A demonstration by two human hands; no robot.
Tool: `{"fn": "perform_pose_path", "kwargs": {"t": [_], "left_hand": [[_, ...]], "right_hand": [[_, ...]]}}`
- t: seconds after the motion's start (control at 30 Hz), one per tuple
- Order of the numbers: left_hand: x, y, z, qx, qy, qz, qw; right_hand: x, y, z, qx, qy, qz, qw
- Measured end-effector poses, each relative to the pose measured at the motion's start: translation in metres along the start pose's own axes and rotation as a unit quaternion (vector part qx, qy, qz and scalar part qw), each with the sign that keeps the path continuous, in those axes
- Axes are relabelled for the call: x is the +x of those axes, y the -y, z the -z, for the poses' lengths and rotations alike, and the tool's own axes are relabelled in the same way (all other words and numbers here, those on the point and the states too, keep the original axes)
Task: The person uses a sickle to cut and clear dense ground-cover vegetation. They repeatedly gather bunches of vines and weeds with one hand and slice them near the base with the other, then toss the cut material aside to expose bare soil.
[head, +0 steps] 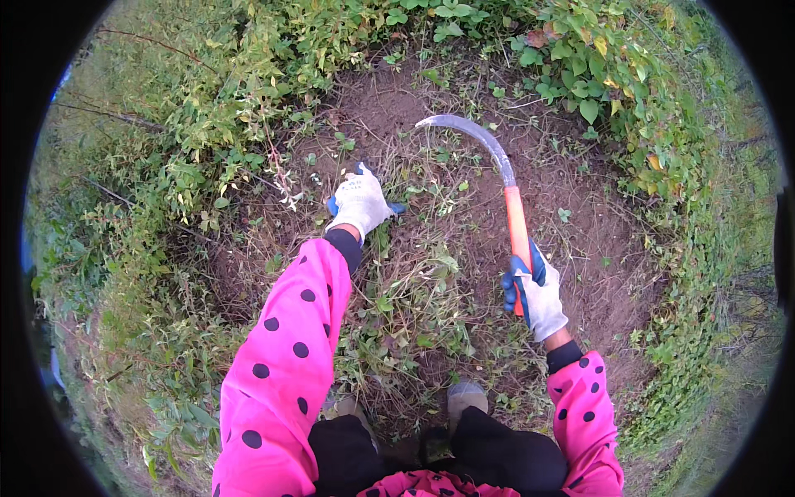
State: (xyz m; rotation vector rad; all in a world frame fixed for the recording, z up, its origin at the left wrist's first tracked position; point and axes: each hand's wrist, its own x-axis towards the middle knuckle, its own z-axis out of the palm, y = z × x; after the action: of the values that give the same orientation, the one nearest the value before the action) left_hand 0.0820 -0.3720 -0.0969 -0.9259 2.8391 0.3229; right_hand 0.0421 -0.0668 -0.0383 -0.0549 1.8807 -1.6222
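Note:
My right hand (535,292), in a white knit glove with blue coated palm and fingers, grips the orange handle (519,217) of a sickle. The curved metal blade (475,132) arcs up and to the left, its tip over bare soil. My left hand (360,197) wears a matching glove and reaches low over the ground, back upward. Its thumb stands out to the right, apart from the fingers; I see nothing held, though the palm side is hidden. Cut weeds and dry stems (428,279) lie loose between the two hands.
Leafy vines (577,68) border the soil (596,261) at the far side and right. Denser brush (155,217) with thin bare stems rises at left. My shoes (466,397) stand among cut stems at the near edge.

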Motion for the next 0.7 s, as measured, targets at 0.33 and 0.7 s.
{"fn": "perform_pose_path", "kwargs": {"t": [0.33,0.7], "left_hand": [[-0.020,0.011,-0.005,-0.068,-0.073,-0.118,0.988],[-0.159,0.038,-0.032,0.040,0.098,-0.207,0.973]], "right_hand": [[0.062,-0.010,-0.026,-0.222,0.113,-0.009,0.968],[-0.050,-0.014,-0.008,-0.131,0.064,-0.051,0.988]]}}
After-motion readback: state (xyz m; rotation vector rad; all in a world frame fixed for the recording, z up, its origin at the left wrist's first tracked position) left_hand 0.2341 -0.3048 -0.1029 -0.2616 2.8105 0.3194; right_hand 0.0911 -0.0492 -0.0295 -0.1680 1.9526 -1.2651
